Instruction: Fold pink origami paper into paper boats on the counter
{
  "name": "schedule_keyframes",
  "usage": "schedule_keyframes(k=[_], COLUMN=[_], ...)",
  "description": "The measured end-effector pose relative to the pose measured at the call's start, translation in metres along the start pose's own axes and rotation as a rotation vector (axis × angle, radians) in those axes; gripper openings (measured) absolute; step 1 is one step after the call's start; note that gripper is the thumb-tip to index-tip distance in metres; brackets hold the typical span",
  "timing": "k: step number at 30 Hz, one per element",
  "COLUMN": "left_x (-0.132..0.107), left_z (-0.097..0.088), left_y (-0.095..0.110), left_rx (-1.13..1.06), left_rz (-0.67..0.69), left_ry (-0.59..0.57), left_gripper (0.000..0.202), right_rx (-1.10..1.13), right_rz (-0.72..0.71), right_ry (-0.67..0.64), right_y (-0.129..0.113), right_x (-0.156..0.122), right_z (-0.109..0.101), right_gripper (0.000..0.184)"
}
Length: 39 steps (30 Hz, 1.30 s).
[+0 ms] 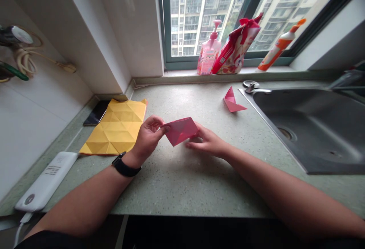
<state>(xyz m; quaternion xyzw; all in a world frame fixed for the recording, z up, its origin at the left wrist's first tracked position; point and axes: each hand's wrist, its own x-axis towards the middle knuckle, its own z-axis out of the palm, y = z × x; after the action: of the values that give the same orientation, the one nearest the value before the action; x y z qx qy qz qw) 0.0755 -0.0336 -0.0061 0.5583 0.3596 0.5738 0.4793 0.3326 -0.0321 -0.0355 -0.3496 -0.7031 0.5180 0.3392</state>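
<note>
pinching folded pink paper (181, 130) in the grip of the left hand (146, 140), above the middle of the desk (176, 180); curving the right hand (211, 142) at the paper's right corner, cannot tell whether pinching. farther right, seeing a second pink paper (232, 105) beside the sink (313, 119).

A pink sheet of origami paper (181, 132), folded into a flat, angular shape with a corner pointing down, is held above the speckled countertop (182, 188). The left hand (146, 138) pinches its left end; the right hand (210, 141) is at its right edge, though contact there is hard to confirm.
</note>
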Motion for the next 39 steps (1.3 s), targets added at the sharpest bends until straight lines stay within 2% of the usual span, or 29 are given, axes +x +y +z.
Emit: schedule_keyframes(k=[3,6,9,11,13,15,17,21,24,26,30,32,35,39], left_x=[-0.002,0.0,0.001,0.0,-0.002,-0.004,-0.003,0.0,0.0,-0.001,-0.002,-0.001,0.001,0.005], left_z=[0.002,0.003,0.003,0.004,0.005,0.005,0.004,0.001,-0.003,-0.005,-0.011,-0.013,-0.016,-0.018], left_y=[-0.001,-0.004,-0.007,-0.008,-0.008,-0.008,-0.008,-0.013,-0.014,-0.012,-0.002,0.001,-0.002,-0.013], left_rx=[-0.114,-0.21,-0.262,-0.256,-0.217,-0.163,-0.104,0.029,0.184,0.335,0.634,0.725,0.853,0.953], left_rz=[-0.072,-0.091,-0.126,-0.143,-0.141,-0.115,-0.082,-0.002,0.15,0.303,0.592,0.675,0.7,0.591], left_ry=[-0.02,0.027,0.053,0.021,-0.045,-0.109,-0.144,-0.159,-0.123,-0.084,-0.135,-0.151,-0.193,-0.379], left_gripper=[0.05,0.052,0.055,0.056,0.058,0.059,0.055,0.045,0.047,0.043,0.009,0.013,0.018,0.016], right_rx=[0.236,0.378,0.423,0.397,0.341,0.279,0.21,-0.026,-0.302,-0.461,-0.576,-0.593,-0.639,-0.773], right_rz=[0.057,0.111,0.147,0.141,0.13,0.112,0.053,-0.148,-0.307,-0.412,-0.527,-0.535,-0.505,-0.399], right_ry=[0.0,0.057,-0.018,-0.086,-0.115,-0.086,0.008,0.281,0.438,0.488,0.496,0.485,0.455,0.36], right_y=[-0.003,-0.004,-0.003,-0.001,0.001,0.003,0.002,-0.002,-0.007,-0.009,-0.009,-0.006,0.001,0.015], right_x=[0.002,0.004,0.004,0.003,0.002,0.001,0.002,0.002,0.001,0.0,-0.002,-0.003,-0.001,0.001], right_z=[0.007,0.007,0.007,0.009,0.012,0.012,0.01,0.0,-0.007,-0.011,-0.014,-0.015,-0.017,-0.021], right_gripper=[0.051,0.059,0.065,0.06,0.048,0.039,0.037,0.026,0.014,0.015,0.026,0.028,0.029,0.029])
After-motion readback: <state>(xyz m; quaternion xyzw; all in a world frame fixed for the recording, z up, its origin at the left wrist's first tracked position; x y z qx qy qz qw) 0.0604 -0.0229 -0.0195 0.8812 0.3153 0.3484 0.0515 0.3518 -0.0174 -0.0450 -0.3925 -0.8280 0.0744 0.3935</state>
